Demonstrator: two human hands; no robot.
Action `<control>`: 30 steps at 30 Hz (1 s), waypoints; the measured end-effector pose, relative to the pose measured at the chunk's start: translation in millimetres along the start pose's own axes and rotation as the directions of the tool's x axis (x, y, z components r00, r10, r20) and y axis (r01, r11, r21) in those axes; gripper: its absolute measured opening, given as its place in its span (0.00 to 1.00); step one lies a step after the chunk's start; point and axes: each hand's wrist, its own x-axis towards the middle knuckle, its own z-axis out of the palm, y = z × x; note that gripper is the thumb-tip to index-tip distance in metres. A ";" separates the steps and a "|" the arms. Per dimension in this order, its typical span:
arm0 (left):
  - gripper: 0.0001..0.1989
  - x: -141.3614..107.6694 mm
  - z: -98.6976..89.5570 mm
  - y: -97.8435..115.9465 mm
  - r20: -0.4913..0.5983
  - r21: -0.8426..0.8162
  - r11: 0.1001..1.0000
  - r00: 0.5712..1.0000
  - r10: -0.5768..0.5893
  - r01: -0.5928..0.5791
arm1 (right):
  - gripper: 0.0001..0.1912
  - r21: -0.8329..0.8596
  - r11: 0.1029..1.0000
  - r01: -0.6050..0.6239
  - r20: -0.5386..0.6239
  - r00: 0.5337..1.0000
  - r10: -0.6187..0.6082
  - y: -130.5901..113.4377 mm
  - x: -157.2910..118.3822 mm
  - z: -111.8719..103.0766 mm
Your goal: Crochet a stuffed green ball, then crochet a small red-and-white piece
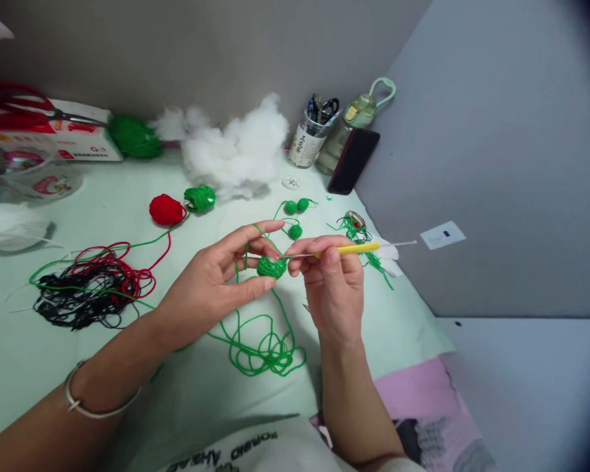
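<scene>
My left hand (216,275) pinches a small green crochet piece (271,267) between its thumb and fingers, with green yarn running over the raised index finger. In my right hand (335,282) is a yellow-handled crochet hook (351,249), held like a pen. One thin metal end of the hook meets the upper right edge of the piece; the other end points out to the right. Loose green yarn (270,354) lies in loops on the table below my hands. Just beyond them sit several small green crocheted balls (295,231).
At left lie a black yarn tangle (78,298), a red ball (166,210) and a green ball (199,198). White stuffing (240,151) is heaped at the back. A pen cup (307,141), bottle (341,137) and phone (354,160) stand back right, near yarn scraps (354,226).
</scene>
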 end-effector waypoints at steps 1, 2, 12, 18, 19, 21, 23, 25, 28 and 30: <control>0.28 -0.2 -0.2 0.9 0.006 0.010 1.000 1.000 -0.005 0.005 | 0.10 0.012 1.000 -0.005 0.008 1.000 0.005 -0.7 0.2 -0.6; 0.28 -0.5 -0.3 2.0 0.011 0.020 1.000 1.000 -0.013 0.012 | 0.10 0.016 1.000 -0.008 0.016 1.000 0.008 -1.4 0.5 -1.3; 0.26 -2.3 -2.5 9.5 0.044 0.119 0.992 0.998 -0.040 0.034 | 0.10 -0.122 0.991 0.063 0.090 0.995 -0.052 -5.1 0.5 -8.8; 0.25 -2.8 -2.0 13.0 0.042 0.183 0.982 0.998 -0.052 0.044 | 0.10 -0.201 0.969 0.142 0.139 0.984 -0.115 -7.7 -0.3 -9.7; 0.25 -2.9 -2.1 13.2 0.038 0.197 0.979 0.998 -0.052 0.044 | 0.10 -0.233 0.959 0.163 0.150 0.980 -0.130 -9.0 -0.6 -9.8; 0.25 -3.1 -2.5 13.3 0.027 0.231 0.972 0.999 -0.046 0.038 | 0.10 -0.308 0.930 0.199 0.171 0.974 -0.152 -11.8 -1.4 -9.7; 0.25 -3.0 -3.2 12.8 0.020 0.277 0.960 0.999 -0.037 0.030 | 0.10 -0.381 0.895 0.233 0.199 0.966 -0.166 -13.4 -2.4 -9.5; 0.24 -2.6 -4.3 12.4 0.018 0.326 0.945 1.000 -0.023 0.016 | 0.09 -0.434 0.854 0.288 0.235 0.951 -0.202 -13.2 -3.5 -8.9; 0.19 -2.0 -6.3 13.3 0.014 0.388 0.922 1.000 0.002 -0.007 | 0.09 -0.483 0.786 0.386 0.294 0.917 -0.270 -10.7 -5.1 -7.5; 0.14 -2.3 -7.8 15.6 0.009 0.411 0.911 1.000 0.011 -0.014 | 0.10 -0.490 0.771 0.407 0.312 0.908 -0.281 -9.4 -5.9 -6.6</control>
